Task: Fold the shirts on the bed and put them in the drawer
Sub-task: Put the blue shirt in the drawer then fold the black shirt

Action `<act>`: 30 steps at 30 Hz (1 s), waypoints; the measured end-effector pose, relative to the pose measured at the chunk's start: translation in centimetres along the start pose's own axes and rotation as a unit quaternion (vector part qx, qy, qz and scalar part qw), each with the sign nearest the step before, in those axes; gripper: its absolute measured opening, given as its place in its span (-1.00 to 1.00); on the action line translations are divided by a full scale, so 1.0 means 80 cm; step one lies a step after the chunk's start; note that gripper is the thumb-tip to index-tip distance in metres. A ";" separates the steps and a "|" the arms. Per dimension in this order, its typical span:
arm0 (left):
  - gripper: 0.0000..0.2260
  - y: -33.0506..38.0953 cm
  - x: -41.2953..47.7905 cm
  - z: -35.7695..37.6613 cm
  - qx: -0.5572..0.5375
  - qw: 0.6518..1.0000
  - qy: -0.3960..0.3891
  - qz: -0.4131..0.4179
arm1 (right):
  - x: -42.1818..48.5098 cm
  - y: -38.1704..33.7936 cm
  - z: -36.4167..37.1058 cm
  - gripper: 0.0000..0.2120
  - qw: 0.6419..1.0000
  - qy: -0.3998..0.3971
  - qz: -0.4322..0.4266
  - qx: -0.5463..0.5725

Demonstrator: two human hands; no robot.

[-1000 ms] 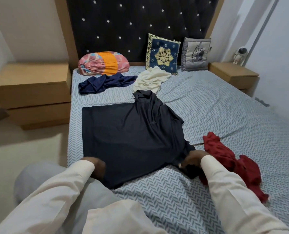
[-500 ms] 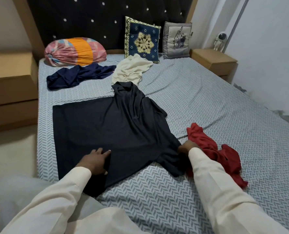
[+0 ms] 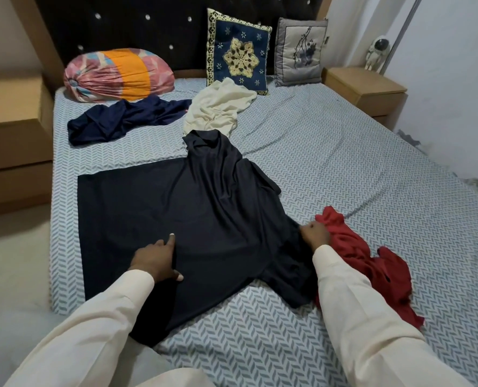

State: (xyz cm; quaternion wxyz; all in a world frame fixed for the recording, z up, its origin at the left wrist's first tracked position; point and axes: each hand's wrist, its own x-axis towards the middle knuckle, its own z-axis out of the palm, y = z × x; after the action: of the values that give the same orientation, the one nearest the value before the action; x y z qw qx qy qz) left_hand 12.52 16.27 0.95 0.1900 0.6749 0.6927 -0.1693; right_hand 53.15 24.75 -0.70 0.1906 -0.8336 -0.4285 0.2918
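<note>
Sliding up off the hem, our left hand [image 3: 155, 261] now lies flat on the dark navy short-sleeved shirt [image 3: 198, 219], fingers straight and close together, thumb out. Looks like we're pinning a fold line! At the shirt's four o'clock, our right hand [image 3: 314, 233] pinches bunched fabric in curled fingers. The shirt lies spread mid-bed on the grey chevron-patterned bedsheet [image 3: 344, 177], not yet folded.

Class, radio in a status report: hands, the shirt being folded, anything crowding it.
Left hand flat on dark shirt. Right hand grips its right edge. Shirt spread on bed, not yet folded. Red garment against its right side.
</note>
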 end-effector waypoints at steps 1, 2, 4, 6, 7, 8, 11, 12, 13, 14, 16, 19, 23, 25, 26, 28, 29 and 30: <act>0.14 0.000 0.006 -0.003 0.017 1.000 0.000 -0.006 | 0.007 0.005 -0.006 -0.75 0.999 0.021 0.025 0.008; 0.18 0.001 0.010 -0.007 0.036 0.999 0.003 -0.013 | 0.011 0.010 -0.012 -0.65 0.998 0.035 0.044 0.007; 0.25 0.004 0.015 -0.014 0.069 0.997 0.007 -0.018 | 0.019 0.019 -0.014 -0.49 0.998 0.021 0.051 -0.021; 0.28 0.008 0.025 -0.022 0.073 0.997 -0.007 -0.020 | 0.030 0.020 -0.005 -0.45 0.998 -0.004 0.047 -0.045; 0.29 0.009 0.029 -0.027 0.066 0.997 -0.016 -0.022 | 0.033 0.016 0.000 -0.48 0.998 -0.012 0.041 -0.043; 0.28 0.012 0.034 -0.031 0.054 0.998 -0.022 -0.025 | 0.038 0.013 0.005 -0.53 0.998 -0.014 0.033 -0.041; 0.14 0.017 0.048 -0.041 0.004 0.999 -0.006 -0.039 | 0.037 0.001 0.003 -0.72 0.999 0.015 0.023 -0.038; 0.09 0.019 0.052 -0.043 -0.004 0.999 0.005 -0.040 | 0.037 0.002 0.000 -0.74 0.998 0.045 0.036 -0.032; 0.05 0.021 0.058 -0.043 -0.012 0.999 0.010 -0.042 | 0.040 0.002 -0.003 -0.69 0.996 0.071 0.056 -0.028; 0.05 0.023 0.061 -0.044 -0.020 0.999 0.011 -0.043 | 0.043 0.004 -0.005 -0.62 0.993 0.090 0.067 -0.026; 0.08 0.028 0.067 -0.042 -0.038 0.998 0.009 -0.052 | 0.048 0.001 0.000 -0.56 0.990 0.112 0.078 -0.026; 0.13 0.033 0.074 -0.041 -0.043 0.997 0.003 -0.065 | 0.059 -0.021 0.009 -0.67 0.986 0.158 0.049 -0.006; 0.18 0.036 0.078 -0.046 -0.039 0.996 -0.013 -0.075 | 0.103 -0.064 0.015 -0.75 0.995 0.091 -0.027 0.020; 0.21 0.034 0.079 -0.049 -0.037 0.996 -0.019 -0.078 | 0.143 -0.082 0.023 -0.60 1.000 -0.001 -0.025 0.008; 0.21 0.032 0.082 -0.051 -0.040 0.996 -0.020 -0.082 | 0.168 -0.089 0.032 -0.48 0.999 -0.037 -0.023 -0.009; 0.17 0.028 0.087 -0.054 -0.054 0.994 -0.015 -0.092 | 0.200 -0.104 0.044 -0.37 0.996 -0.081 -0.010 -0.036; 0.13 0.027 0.089 -0.053 -0.059 0.994 -0.008 -0.096 | 0.203 -0.113 0.046 -0.34 0.994 -0.099 -0.005 -0.037; 0.07 0.025 0.092 -0.054 -0.060 0.993 0.001 -0.099 | 0.205 -0.123 0.045 -0.36 0.992 -0.122 -0.011 -0.028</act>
State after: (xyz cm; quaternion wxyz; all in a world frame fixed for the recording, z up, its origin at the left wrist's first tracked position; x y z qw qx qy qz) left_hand 14.28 24.87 1.11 0.2121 0.5901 0.7654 -0.1446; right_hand 52.45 44.05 -3.10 0.1171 -0.7917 -0.4660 0.3772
